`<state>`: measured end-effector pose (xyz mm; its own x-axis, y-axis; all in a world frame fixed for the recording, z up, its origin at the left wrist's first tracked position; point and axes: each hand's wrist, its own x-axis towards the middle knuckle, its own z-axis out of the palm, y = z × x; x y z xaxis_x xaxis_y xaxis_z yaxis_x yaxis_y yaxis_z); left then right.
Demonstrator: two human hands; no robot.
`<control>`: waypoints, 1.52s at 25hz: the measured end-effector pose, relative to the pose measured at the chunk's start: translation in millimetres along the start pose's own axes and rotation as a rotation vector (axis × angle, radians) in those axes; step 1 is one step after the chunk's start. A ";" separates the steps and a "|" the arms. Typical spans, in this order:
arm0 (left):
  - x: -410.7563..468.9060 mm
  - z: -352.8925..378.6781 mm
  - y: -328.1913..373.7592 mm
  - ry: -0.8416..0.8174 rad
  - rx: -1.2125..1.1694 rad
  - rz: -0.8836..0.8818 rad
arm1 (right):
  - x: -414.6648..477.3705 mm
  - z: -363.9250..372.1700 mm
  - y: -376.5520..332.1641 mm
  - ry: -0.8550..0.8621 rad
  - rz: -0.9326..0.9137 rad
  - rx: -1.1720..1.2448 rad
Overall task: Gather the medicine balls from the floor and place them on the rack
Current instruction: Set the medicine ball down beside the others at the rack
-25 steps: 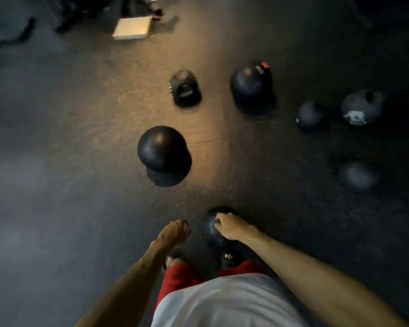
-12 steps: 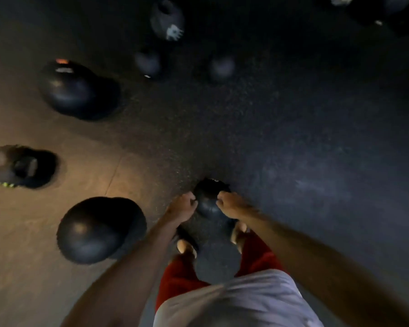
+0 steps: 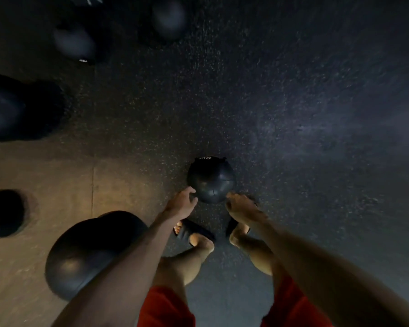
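A small black medicine ball with white lettering on top is held between my two hands, just in front of my feet. My left hand presses its lower left side and my right hand its lower right side. A large black medicine ball lies on the floor at my lower left, partly behind my left forearm. Another large ball sits at the left edge. Two smaller dark balls lie blurred at the top. No rack is in view.
A dark round piece of gear lies at the left edge on the lit patch of floor. The speckled rubber floor stretches dark to the right. My feet in black sandals stand under the held ball.
The view has swung right and tilted further down, so the floor balls slid left. Both hands stay on the small ball, which now looks larger and closer.
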<state>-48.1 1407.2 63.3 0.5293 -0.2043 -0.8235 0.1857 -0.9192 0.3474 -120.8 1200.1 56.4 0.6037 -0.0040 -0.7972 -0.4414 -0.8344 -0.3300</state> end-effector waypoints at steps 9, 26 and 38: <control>220.0 120.2 -63.2 0.102 0.058 0.102 | 197.5 136.8 83.0 0.144 -0.140 -0.271; 379.6 96.6 22.3 0.748 -0.097 0.447 | 435.1 -70.0 111.1 0.649 0.011 0.707; 435.7 34.0 87.9 0.656 -0.160 0.221 | 452.5 -81.8 103.1 0.622 -0.157 0.477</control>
<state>170.7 1225.9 -280.2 0.9485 -0.0891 -0.3039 0.1093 -0.8085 0.5782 161.2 1067.2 -297.0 0.8800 -0.3297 -0.3419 -0.4719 -0.5252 -0.7082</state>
